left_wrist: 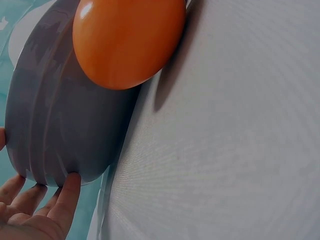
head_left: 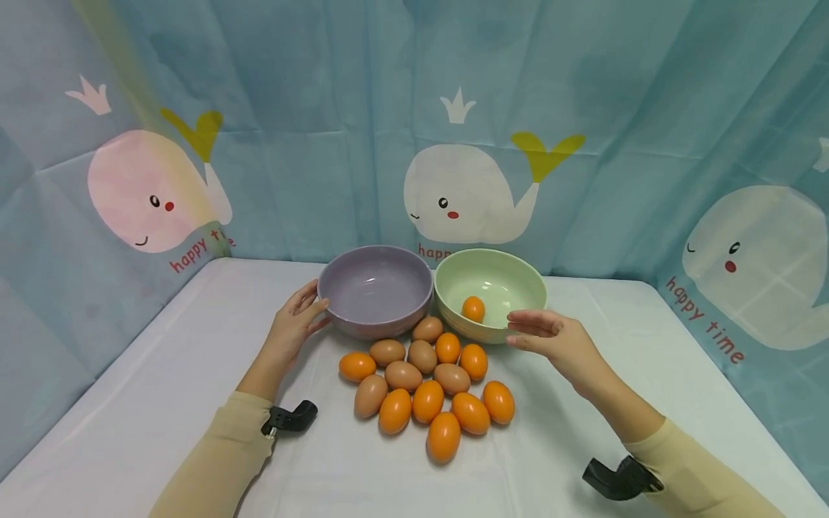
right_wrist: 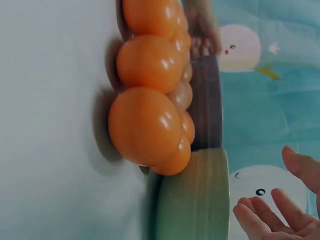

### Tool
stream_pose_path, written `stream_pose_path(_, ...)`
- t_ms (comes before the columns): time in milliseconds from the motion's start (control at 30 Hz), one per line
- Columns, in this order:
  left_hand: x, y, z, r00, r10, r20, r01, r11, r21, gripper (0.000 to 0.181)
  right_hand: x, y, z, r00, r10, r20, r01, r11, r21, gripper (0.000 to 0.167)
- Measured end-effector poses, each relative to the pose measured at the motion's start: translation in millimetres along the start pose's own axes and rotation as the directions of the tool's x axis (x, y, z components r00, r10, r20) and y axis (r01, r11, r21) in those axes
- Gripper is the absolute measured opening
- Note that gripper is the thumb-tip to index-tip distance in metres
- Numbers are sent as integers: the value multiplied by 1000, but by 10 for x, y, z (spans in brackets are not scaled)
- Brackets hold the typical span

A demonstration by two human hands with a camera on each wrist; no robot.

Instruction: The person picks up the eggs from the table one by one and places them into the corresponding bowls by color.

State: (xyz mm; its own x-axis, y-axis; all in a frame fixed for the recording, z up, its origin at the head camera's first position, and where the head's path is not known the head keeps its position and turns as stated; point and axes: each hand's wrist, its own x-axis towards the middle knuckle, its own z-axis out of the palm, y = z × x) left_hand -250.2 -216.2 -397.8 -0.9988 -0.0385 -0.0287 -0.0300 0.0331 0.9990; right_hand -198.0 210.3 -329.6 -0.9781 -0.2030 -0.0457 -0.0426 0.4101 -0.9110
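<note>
My left hand point(head_left: 291, 329) rests its fingertips against the left side of an empty purple bowl point(head_left: 376, 327); in the left wrist view the fingers point(left_wrist: 70, 200) lie fairly straight along its wall. My right hand point(head_left: 560, 345) hovers by the right front rim of a light green bowl point(head_left: 518, 277), fingers extended and holding nothing. Inside that bowl lies one orange egg point(head_left: 473, 309). Several brown eggs point(head_left: 403, 375) and orange eggs point(head_left: 444, 437) lie clustered on the white table before both bowls. The right wrist view shows the right hand point(right_wrist: 285, 220) apart from the green bowl point(right_wrist: 192, 200).
The two bowls stand side by side at the back of the white-covered table point(head_left: 194, 403). Behind and around it hangs a blue curtain point(head_left: 311, 180) with whale prints. A black wrist mount point(head_left: 291, 417) sits on the left sleeve, another black mount point(head_left: 622, 480) on the right.
</note>
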Motion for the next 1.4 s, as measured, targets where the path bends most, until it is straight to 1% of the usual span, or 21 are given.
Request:
stream_pose_path(200, 9, 10, 2, 1000, -1, -2, 1, 1000, 6, 72, -69, 23, 3, 1000, 5, 15, -5, 1000, 8, 56)
stream_pose_path(400, 9, 7, -3, 1000, 8, 4, -8, 1000, -3, 71, -127, 61, 32, 999, 33, 24, -33, 999, 6, 55)
stream_pose_path(567, 11, 2, -10, 1000, 10, 9, -10, 1000, -8, 71, -157, 124, 66, 998, 58, 34, -58, 998, 6, 55)
stream_pose_path(767, 2, 10, 0, 1000, 1, -2, -1, 1000, -3, 70, -174, 206, 114, 997, 72, 34, -73, 997, 14, 55)
stream_pose_path(967, 0, 12, 7, 1000, 1, 3, -1, 1000, -3, 71, -201, 280, 174, 995, 94, 41, -95, 995, 24, 50)
stream_pose_path(1133, -1, -8, 5, 1000, 5, 3, -5, 1000, 8, 72, -212, 343, 217, 993, 103, 57, -105, 994, 33, 50)
stream_pose_path(1400, 2, -20, 7, 1000, 9, -1, -9, 1000, 12, 73, -228, 427, 262, 985, 132, 109, -137, 990, 33, 55)
